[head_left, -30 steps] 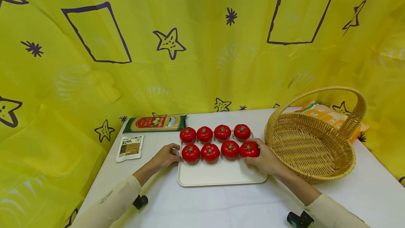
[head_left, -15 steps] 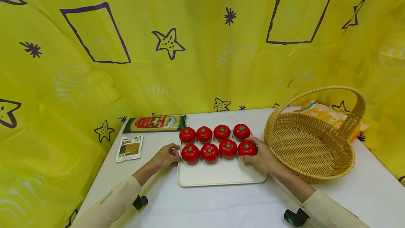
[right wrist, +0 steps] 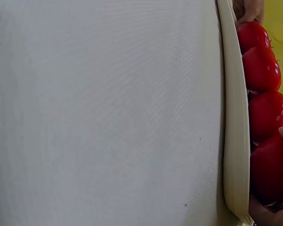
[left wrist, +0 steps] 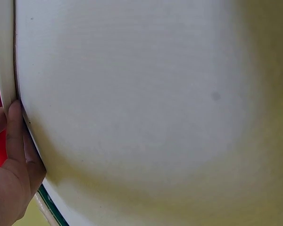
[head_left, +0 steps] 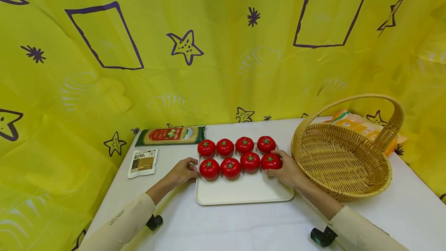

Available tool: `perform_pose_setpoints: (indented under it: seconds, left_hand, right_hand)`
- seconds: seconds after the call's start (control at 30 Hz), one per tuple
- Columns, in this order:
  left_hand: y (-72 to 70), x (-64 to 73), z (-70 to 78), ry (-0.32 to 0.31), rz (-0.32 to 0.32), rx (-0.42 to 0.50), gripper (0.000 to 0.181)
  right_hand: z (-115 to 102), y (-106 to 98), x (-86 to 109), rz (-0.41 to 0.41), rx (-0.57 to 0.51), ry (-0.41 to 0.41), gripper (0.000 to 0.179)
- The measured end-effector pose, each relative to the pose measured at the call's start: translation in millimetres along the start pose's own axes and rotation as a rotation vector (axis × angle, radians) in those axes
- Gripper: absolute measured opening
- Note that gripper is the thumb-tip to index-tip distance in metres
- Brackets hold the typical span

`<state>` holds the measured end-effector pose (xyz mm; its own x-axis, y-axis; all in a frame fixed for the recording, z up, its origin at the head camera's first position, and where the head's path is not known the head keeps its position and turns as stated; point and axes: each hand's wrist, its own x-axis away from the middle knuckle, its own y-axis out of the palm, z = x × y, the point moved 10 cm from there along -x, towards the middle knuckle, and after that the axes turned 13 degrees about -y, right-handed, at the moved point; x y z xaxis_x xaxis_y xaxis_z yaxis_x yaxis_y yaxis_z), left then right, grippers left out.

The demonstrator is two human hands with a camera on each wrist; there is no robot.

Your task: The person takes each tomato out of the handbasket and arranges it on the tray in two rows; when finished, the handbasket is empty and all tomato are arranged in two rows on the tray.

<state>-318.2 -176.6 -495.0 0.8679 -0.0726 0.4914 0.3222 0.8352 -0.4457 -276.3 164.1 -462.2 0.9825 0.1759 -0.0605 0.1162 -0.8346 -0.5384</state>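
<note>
Shiny red tomatoes with green stems stand in two rows on a cream rectangular tray point(head_left: 244, 192). My right hand point(head_left: 290, 172) curls round the rightmost tomato point(head_left: 271, 162) of the front row, its thumb on the near side. That tomato sits close against its neighbour point(head_left: 250, 162). At the left edge of the tray, my left hand point(head_left: 182, 172) pinches the rim, with fingers along the outside in the left wrist view. The front row of tomatoes shows from the side in the right wrist view, above the tray rim point(right wrist: 237, 117).
A wicker basket point(head_left: 334, 162) with a tall handle stands right of the tray, an orange package point(head_left: 359, 125) behind it. Back left lies a green-ended noodle-like packet point(head_left: 170, 136), with a small white pouch point(head_left: 143, 163) before it. A yellow curtain point(head_left: 223, 69) hangs behind the white table.
My right hand has shifted the rightmost front tomato slightly left and back, and the tomato beside it has moved the same way. My left hand has stayed at the tray edge.
</note>
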Motion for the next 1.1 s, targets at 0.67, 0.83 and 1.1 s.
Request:
perform_pose_setpoints:
  seconds: [0.67, 0.83, 1.1]
  left_hand:
    - [-0.5, 1.8, -0.1, -0.016, 0.005, -0.015, 0.046]
    - [-0.5, 1.0, 0.0, -0.011, 0.002, -0.009, 0.046]
    - [-1.0, 0.2, -0.3, -0.012, 0.005, -0.008, 0.045]
  right_hand:
    - [3.8, 0.2, -1.1, 0.004, -0.052, 0.006, 0.077]
    - [4.2, 1.4, -0.1, 0.0, -0.058, 0.012, 0.079]
    - [4.1, -0.4, 1.3, 0.012, -0.056, 0.019, 0.085]
